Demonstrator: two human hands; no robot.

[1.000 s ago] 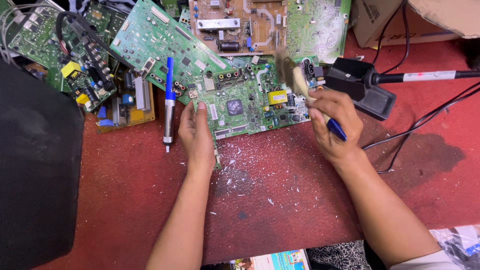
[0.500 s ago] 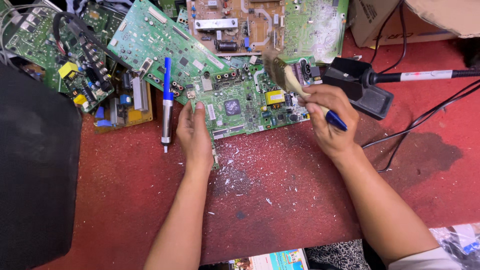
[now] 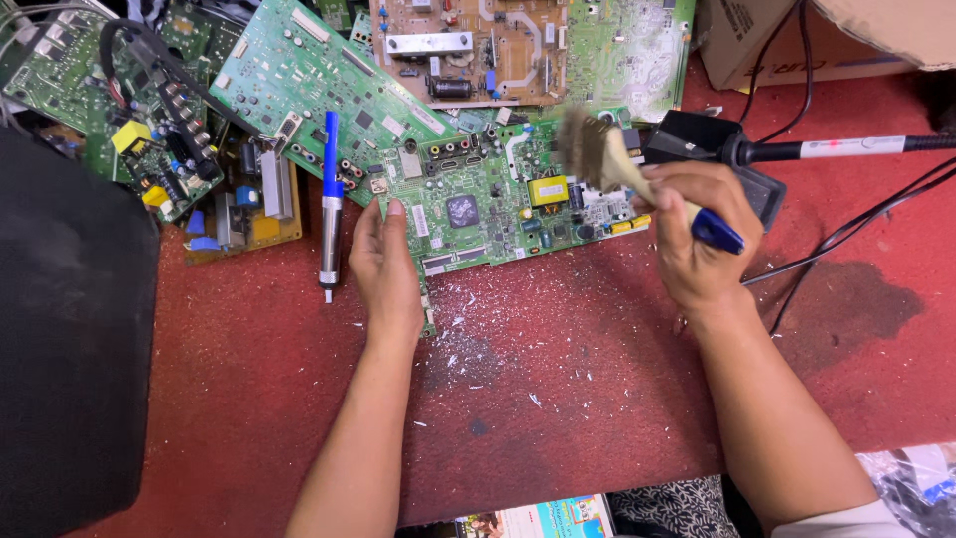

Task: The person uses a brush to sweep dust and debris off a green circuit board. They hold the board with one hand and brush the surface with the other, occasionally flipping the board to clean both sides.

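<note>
The right hand (image 3: 697, 239) gripped a paintbrush (image 3: 607, 164) — its bristles had lifted off the green circuit board (image 3: 478, 204) since a second before (mid-stroke, likely) — while the left hand (image 3: 383, 264) stayed flat, open, steadying the board's left edge on the red mat (image 3: 558, 399).

The work goes on over a red, rough mat (image 3: 597, 399) with dark stains and little white crumbs on it. Many green boards (image 3: 299, 70) lie piled at the far side. A brown cardboard box (image 3: 797, 40) sits in the far right corner. Black wires (image 3: 856, 229) run across the red. A big dark shape (image 3: 70, 329) fills the left side.
</note>
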